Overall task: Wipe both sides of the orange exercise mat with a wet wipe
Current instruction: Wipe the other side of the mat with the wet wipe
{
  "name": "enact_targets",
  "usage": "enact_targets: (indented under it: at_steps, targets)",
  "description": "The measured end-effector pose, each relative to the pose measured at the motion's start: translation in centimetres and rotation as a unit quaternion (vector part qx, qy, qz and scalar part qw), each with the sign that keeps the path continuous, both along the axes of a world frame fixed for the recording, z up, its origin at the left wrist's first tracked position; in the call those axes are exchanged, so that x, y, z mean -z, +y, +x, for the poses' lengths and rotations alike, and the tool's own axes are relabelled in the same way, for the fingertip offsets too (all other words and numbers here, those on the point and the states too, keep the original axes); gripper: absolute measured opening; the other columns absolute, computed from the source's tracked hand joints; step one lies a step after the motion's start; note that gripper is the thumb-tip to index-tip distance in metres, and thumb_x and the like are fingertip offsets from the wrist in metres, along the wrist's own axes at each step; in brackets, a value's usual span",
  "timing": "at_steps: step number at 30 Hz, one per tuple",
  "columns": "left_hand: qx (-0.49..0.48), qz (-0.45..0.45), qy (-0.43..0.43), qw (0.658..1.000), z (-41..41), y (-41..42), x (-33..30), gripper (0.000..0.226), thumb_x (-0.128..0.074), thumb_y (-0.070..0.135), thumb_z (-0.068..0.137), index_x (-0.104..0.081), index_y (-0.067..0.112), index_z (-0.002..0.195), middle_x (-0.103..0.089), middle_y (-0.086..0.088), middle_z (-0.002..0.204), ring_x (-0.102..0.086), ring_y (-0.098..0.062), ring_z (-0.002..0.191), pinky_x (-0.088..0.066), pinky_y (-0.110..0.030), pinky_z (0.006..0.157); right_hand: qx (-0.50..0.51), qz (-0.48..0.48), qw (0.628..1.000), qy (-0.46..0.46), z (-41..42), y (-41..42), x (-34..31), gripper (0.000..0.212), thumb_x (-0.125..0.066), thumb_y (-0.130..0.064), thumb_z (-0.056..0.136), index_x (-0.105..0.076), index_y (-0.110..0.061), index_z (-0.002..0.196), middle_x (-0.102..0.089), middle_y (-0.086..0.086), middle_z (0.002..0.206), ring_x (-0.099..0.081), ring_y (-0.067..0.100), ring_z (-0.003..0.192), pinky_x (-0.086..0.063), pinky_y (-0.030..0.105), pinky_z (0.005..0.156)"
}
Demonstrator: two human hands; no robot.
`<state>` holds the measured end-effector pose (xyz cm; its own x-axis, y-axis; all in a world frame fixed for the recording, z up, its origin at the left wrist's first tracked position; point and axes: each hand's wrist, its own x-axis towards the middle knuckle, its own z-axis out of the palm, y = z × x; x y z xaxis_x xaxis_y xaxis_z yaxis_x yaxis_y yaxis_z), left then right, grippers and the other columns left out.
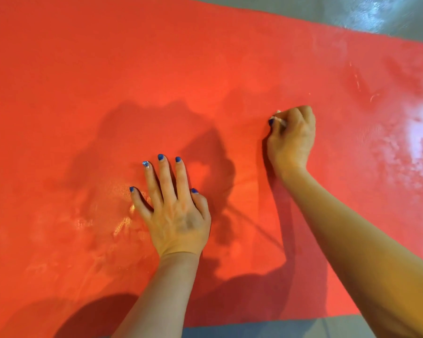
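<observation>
From the head view, the orange exercise mat (205,69) is lying flat and spread out, filling nearly the whole picture, with grey floor (376,13) showing past its far right edge and along the near edge. The left hand (174,211) is resting palm down on the mat near the middle, fingers straight and spread, holding nothing and seemingly pinning the mat in place. The right hand (292,137) is sitting further right and farther away, its grip curled tight around a small bunched wet wipe (279,117), of which only a pale scrap is peeking out by the thumb.

Damp, shiny patches are glistening at the right and beside the left hand, so this side looks partly wiped; the far left looks dry. To do this step well, she should probably be unfolding the wipe for wider contact, working in overlapping strokes toward the dry area, and keeping the flat hand pressing so the mat is not creeping or wrinkling.
</observation>
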<state>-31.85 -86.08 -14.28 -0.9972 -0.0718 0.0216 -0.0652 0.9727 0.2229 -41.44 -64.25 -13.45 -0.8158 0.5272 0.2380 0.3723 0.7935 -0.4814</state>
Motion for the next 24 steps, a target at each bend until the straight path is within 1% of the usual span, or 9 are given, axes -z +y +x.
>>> enact_targets:
  at_steps: [2, 5, 7, 9, 12, 15, 19, 21, 24]
  targets:
    - [0.0, 0.003, -0.007, 1.0, 0.1, 0.0, 0.0, 0.066, -0.04, 0.027, 0.091, -0.035, 0.017, 0.157, -0.024, -0.008, 0.167, -0.011, -0.032, 0.156, -0.009, -0.062, 0.121, -0.024, -0.008, 1.0, 0.012, -1.3, -3.8, 0.2, 0.012, -0.052, -0.015, 0.08, -0.061, -0.009, 0.075, -0.057, 0.016, 0.09, -0.054, 0.035, 0.086, -0.043, 0.044, 0.074]
    - [0.0, 0.01, -0.015, 1.0, 0.0, -0.1, -0.1, 0.067, -0.041, 0.028, 0.091, -0.035, 0.018, 0.157, -0.022, -0.007, 0.167, -0.008, -0.031, 0.156, -0.008, -0.062, 0.121, -0.189, 0.0, 0.982, -0.008, -3.3, -9.4, 0.0, 0.012, -0.053, -0.014, 0.081, -0.061, -0.008, 0.075, -0.058, 0.015, 0.086, -0.055, 0.036, 0.08, -0.042, 0.045, 0.067]
    - [-0.004, 0.018, -0.008, 1.0, 0.0, -0.2, 0.0, 0.066, -0.044, 0.026, 0.091, -0.037, 0.018, 0.156, -0.024, -0.007, 0.167, -0.009, -0.03, 0.156, -0.009, -0.062, 0.121, -0.248, 0.041, 0.967, -0.036, -3.8, -8.4, -0.1, 0.007, -0.056, -0.015, 0.082, -0.062, -0.011, 0.08, -0.059, 0.012, 0.091, -0.055, 0.036, 0.086, -0.042, 0.046, 0.07]
    - [-0.005, 0.016, 0.003, 1.0, 0.1, -0.2, 0.0, 0.066, -0.047, 0.025, 0.091, -0.038, 0.018, 0.156, -0.026, -0.007, 0.166, -0.012, -0.031, 0.156, -0.01, -0.062, 0.12, -0.203, 0.064, 0.977, -0.026, -3.8, -4.5, 0.2, 0.007, -0.057, -0.019, 0.084, -0.062, -0.014, 0.084, -0.059, 0.01, 0.095, -0.055, 0.034, 0.092, -0.042, 0.048, 0.074]
    - [-0.002, 0.007, 0.007, 1.0, -0.1, 0.0, 0.0, 0.066, -0.045, 0.026, 0.091, -0.039, 0.017, 0.155, -0.027, -0.008, 0.166, -0.014, -0.031, 0.156, -0.01, -0.061, 0.12, -0.09, 0.01, 0.996, 0.011, -3.2, -0.5, 0.4, 0.009, -0.055, -0.017, 0.087, -0.061, -0.011, 0.086, -0.059, 0.01, 0.097, -0.054, 0.033, 0.093, -0.041, 0.045, 0.078]
    - [-0.006, 0.001, 0.007, 1.0, 0.0, -0.1, 0.1, 0.064, -0.045, 0.025, 0.089, -0.043, 0.015, 0.153, -0.033, -0.01, 0.162, -0.019, -0.033, 0.154, -0.013, -0.063, 0.118, -0.089, 0.005, 0.996, -0.002, -3.4, -1.1, 0.9, 0.01, -0.052, -0.014, 0.09, -0.06, -0.009, 0.087, -0.057, 0.011, 0.099, -0.051, 0.032, 0.092, -0.033, 0.035, 0.078]
    - [0.0, 0.052, 0.051, 0.997, -2.4, 0.5, -0.6, 0.059, -0.057, 0.019, 0.081, -0.055, 0.009, 0.14, -0.048, -0.014, 0.146, -0.036, -0.034, 0.146, -0.025, -0.063, 0.111, -0.093, 0.024, 0.995, -0.004, -3.4, -0.7, 0.9, 0.009, -0.051, -0.014, 0.09, -0.059, -0.008, 0.089, -0.056, 0.012, 0.099, -0.05, 0.033, 0.092, -0.034, 0.037, 0.079]
    - [0.009, 0.068, 0.049, 0.996, -5.1, 1.6, -0.9, 0.06, -0.053, 0.022, 0.085, -0.051, 0.013, 0.145, -0.044, -0.012, 0.152, -0.033, -0.032, 0.148, -0.024, -0.06, 0.112, -0.087, 0.021, 0.996, -0.006, -3.4, -0.8, 0.8, 0.009, -0.052, -0.014, 0.09, -0.059, -0.008, 0.089, -0.055, 0.012, 0.099, -0.05, 0.032, 0.093, -0.033, 0.037, 0.08]
    - [0.022, 0.039, -0.004, 0.999, -7.4, 2.6, -0.4, 0.064, -0.041, 0.03, 0.093, -0.035, 0.019, 0.156, -0.025, -0.007, 0.166, -0.016, -0.032, 0.155, -0.015, -0.063, 0.118, -0.089, 0.018, 0.996, 0.004, -3.3, -1.0, 0.9, 0.01, -0.051, -0.015, 0.09, -0.059, -0.008, 0.09, -0.056, 0.012, 0.099, -0.05, 0.032, 0.092, -0.034, 0.037, 0.081]
